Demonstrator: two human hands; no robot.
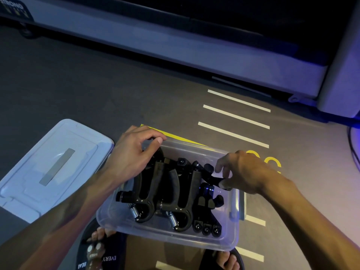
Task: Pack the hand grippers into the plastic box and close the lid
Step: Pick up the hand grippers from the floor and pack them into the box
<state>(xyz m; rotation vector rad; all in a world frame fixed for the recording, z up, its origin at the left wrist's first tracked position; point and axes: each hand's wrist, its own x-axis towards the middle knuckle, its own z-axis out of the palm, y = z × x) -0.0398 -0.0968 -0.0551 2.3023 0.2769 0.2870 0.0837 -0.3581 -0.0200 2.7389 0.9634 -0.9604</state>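
A clear plastic box (232, 236) sits on the grey floor in front of me, holding several black hand grippers (169, 193) with steel springs, packed side by side. My left hand (134, 152) hangs over the box's far left corner with its fingers curled round the top of a gripper handle. My right hand (241, 172) is over the box's right side and pinches the black handle of another hand gripper (211, 179) between thumb and fingers. The box's lid (48, 170) lies flat on the floor to the left, apart from the box.
My two feet in dark slippers (101, 252) stand just below the box. White floor stripes (233, 117) and yellow markings (272, 161) lie beyond and right of it. A treadmill base (175, 45) runs along the back, and a cable (353, 145) curves at the right edge.
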